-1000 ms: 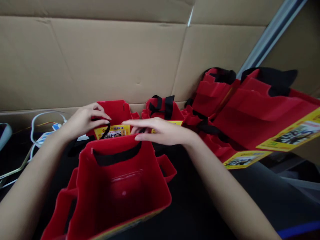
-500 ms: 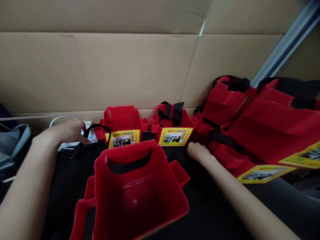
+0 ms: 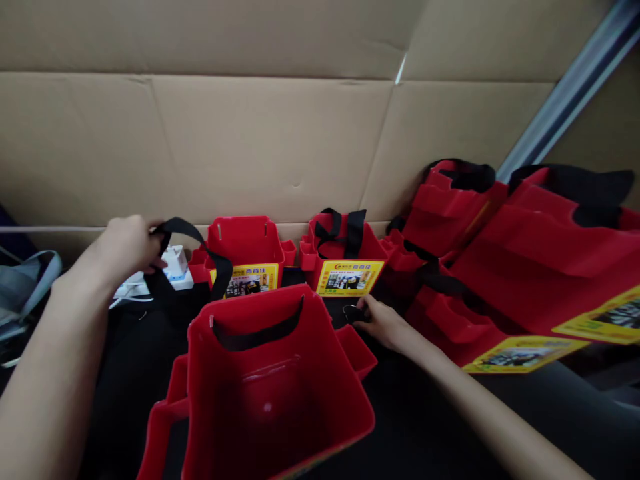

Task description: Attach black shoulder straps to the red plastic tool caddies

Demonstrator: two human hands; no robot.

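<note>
In the middle foreground a red plastic tool bucket stands with its open top facing me. A black webbing strap is threaded through slots in its back wall. My left hand is closed around the strap's left part, raised above a white power strip. To the right of the bucket, my right hand pinches a small black piece beside a thin shiny loop. Whether that piece belongs to the same strap I cannot tell.
Two red buckets with yellow labels, a left one and a right one, stand against the cardboard wall. Larger red buckets are piled at the right. Grey bags or cables lie at far left, on black cloth.
My left hand has risen, lifting the strap into a higher arc and uncovering the power strip. The right hand has come slightly left and toward me, with the small black piece now showing at its fingertips.
</note>
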